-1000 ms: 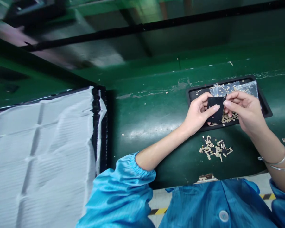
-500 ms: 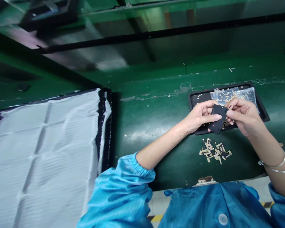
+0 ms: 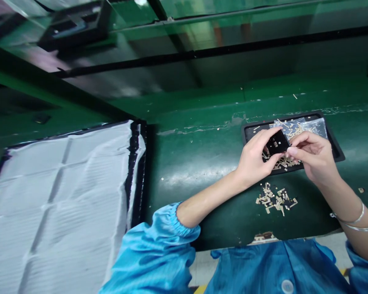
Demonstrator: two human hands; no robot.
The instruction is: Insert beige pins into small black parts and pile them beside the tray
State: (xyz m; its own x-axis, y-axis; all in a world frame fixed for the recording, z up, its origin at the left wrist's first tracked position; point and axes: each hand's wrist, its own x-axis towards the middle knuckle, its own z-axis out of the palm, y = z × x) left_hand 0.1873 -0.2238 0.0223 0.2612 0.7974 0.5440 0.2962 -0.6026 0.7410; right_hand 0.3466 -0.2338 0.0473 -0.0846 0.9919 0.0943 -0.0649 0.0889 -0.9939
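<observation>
A small flat black plastic part (image 3: 277, 142) is pinched between both hands above a shallow black tray (image 3: 250, 130). My left hand (image 3: 254, 158) grips its left edge with thumb and fingers closed. My right hand (image 3: 312, 156) holds its right side, fingers curled. The part's face with small openings is turned toward me. Tan slivers (image 3: 282, 163) lie in the tray beneath the hands.
A clear plastic bag (image 3: 303, 125) of tan pieces lies in the tray's far right. A loose heap of tan and black scraps (image 3: 276, 198) sits on the green table (image 3: 196, 155) near me. A white padded sheet (image 3: 58, 196) over stacked black trays fills the left.
The black part has been turned over and tilted, now showing the face with small openings. Both hands stayed over the tray, shifting slightly away from me.
</observation>
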